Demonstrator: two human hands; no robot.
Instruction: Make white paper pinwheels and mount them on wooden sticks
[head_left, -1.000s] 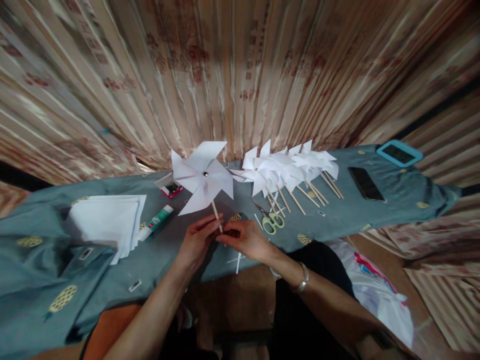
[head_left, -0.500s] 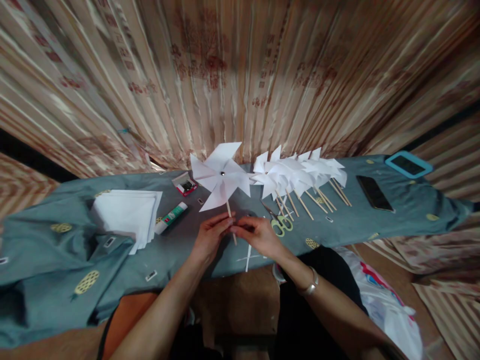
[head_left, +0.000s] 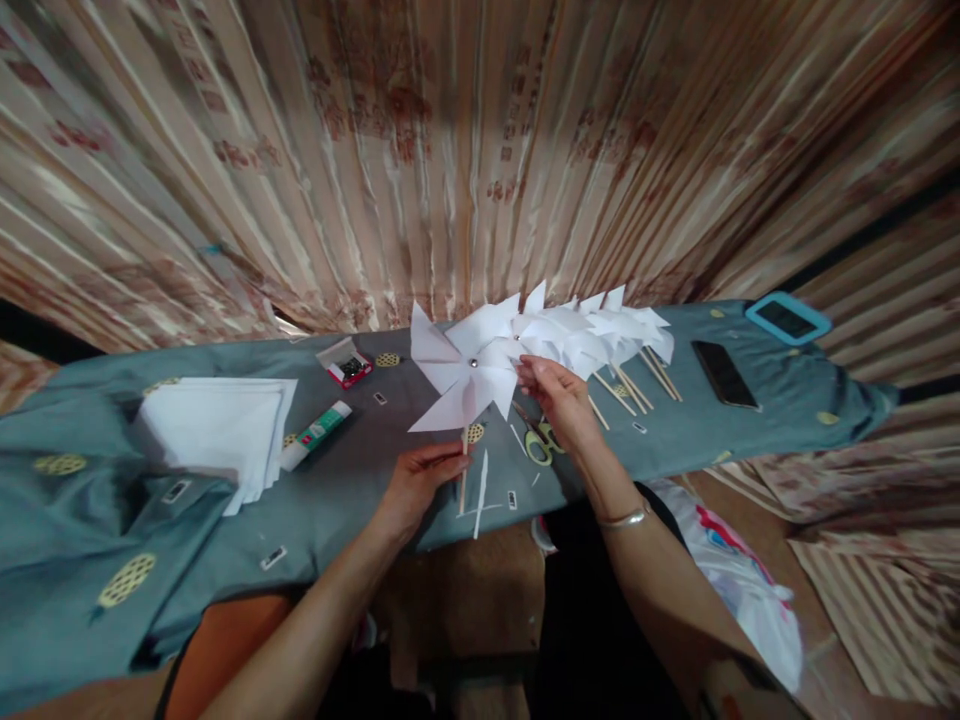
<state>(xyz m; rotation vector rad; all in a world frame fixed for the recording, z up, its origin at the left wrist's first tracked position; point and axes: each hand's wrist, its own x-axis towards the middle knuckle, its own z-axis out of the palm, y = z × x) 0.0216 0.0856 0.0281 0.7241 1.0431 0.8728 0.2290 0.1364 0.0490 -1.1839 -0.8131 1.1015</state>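
A white paper pinwheel with a metal pin at its centre stands upright on a wooden stick. My left hand is closed around that stick, below the blades. At the pinwheel's right edge is my right hand, its fingers bent and a little apart, the fingertips at a blade. Whether they touch that blade or only come close is hard to make out. Behind the right hand, several finished white pinwheels lie overlapping in a row. Green-handled scissors lie partly hidden under the right wrist.
On the grey-green cloth lie a stack of white paper, a glue stick and an open box of pins. To the right are a dark phone and a blue-framed device. Paper strips lie near the front edge.
My right hand has left the stick and moved up and right to the blades. The pinwheel has turned and shifted right, over the row's near end. My left hand still grips the stick.
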